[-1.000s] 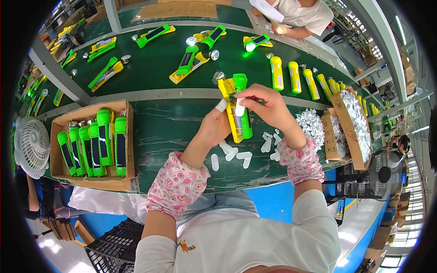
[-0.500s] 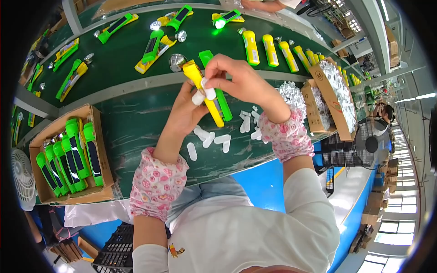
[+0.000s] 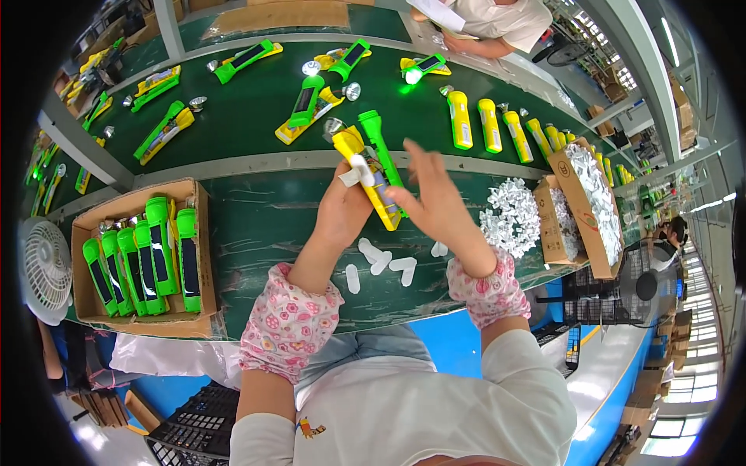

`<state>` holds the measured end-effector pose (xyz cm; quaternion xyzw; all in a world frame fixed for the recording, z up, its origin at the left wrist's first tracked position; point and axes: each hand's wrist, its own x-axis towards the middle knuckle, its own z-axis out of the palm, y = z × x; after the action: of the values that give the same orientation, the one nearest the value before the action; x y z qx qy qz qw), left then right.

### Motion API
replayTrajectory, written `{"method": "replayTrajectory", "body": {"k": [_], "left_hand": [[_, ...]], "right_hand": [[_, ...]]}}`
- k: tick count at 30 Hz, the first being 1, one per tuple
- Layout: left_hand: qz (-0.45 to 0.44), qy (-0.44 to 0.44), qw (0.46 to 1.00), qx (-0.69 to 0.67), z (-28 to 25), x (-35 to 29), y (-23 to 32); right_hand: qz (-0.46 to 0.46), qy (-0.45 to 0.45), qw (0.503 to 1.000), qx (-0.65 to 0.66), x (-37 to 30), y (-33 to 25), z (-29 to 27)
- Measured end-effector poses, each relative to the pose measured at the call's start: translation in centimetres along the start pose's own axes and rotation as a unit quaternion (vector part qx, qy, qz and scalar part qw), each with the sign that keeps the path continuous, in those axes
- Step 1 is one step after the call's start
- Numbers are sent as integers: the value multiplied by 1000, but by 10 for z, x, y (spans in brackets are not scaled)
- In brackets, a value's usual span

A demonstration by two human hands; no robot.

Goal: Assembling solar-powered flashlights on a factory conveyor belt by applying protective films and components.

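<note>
My left hand (image 3: 342, 210) grips a yellow and green torch (image 3: 371, 171), held tilted above the green table (image 3: 264, 225), with a small white plastic part (image 3: 359, 167) pressed near its head. My right hand (image 3: 434, 200) hovers just right of the torch, fingers spread, touching or nearly touching its lower body. Several loose white plastic parts (image 3: 381, 262) lie on the table under my hands. Both forearms wear pink flowered sleeve covers.
A cardboard box (image 3: 194, 256) at the left holds several green torches. More torches lie on the conveyor (image 3: 249, 116) beyond. A heap of white parts (image 3: 511, 217) and cardboard boxes (image 3: 583, 202) stand at the right. Another person (image 3: 497, 19) sits across. A fan (image 3: 43, 268) stands far left.
My right hand has let go of the torch's upper part and opened, moving to the right. My left hand still holds the torch, with the white part now at its head.
</note>
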<state>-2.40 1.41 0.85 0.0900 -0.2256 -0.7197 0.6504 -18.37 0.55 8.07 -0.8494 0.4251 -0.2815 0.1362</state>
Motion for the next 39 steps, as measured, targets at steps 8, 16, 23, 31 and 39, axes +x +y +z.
{"method": "replayTrajectory", "body": {"k": [8, 16, 23, 31, 39], "left_hand": [[30, 105, 994, -23, -9, 1, -2], [36, 126, 991, -19, -7, 2, 4], [47, 175, 983, 0, -6, 0, 0], [36, 159, 987, 12, -3, 3, 10], [60, 165, 974, 144, 4, -4, 11]], "right_hand": [[-11, -22, 994, 108, -7, 21, 35], [-23, -3, 977, 210, -4, 31, 43], [-17, 20, 970, 242, -8, 20, 53], [0, 47, 962, 269, -6, 23, 57], [106, 56, 921, 372, -13, -3, 50]]}}
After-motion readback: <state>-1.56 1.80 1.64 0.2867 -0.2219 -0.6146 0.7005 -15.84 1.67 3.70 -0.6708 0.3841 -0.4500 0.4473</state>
